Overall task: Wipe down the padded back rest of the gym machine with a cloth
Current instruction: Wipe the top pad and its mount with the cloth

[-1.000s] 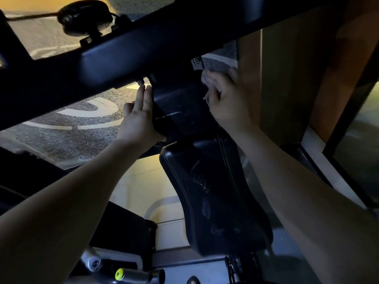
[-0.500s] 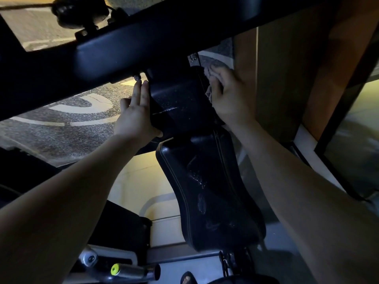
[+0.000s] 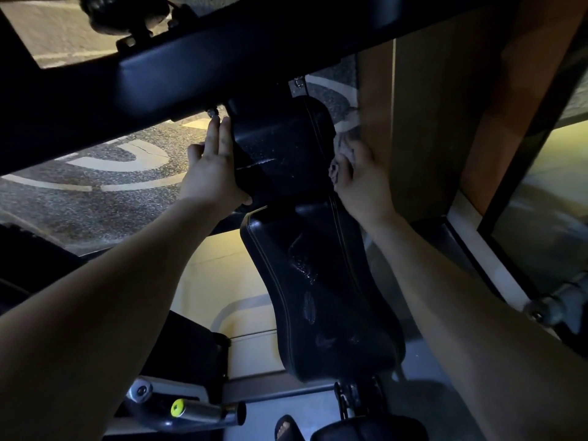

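L hand (image 3: pixel 210 173) flat, fingers straight & together, on left edge of black stitched vinyl back rest (image 3: pixel 286 154), R hand (image 3: pixel 362 183) fingers curled round crumpled grey cloth (image 3: pixel 342 154) at its right edge; bunched cloth prob. snags on adjacent brown wood panel (image 3: pixel 429 122) or skips the front.

Speckled grey floor (image 3: pixel 95 211) with pale curved lines (image 3: pixel 127 160); a sandalled foot (image 3: pixel 284 428) beside the gym machine (image 3: pixel 222 58).

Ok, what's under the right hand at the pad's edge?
A bunched grey cloth sits under the right hand, at the right edge of the upper back rest pad. The hand covers most of it, so the pad surface beneath is hidden.
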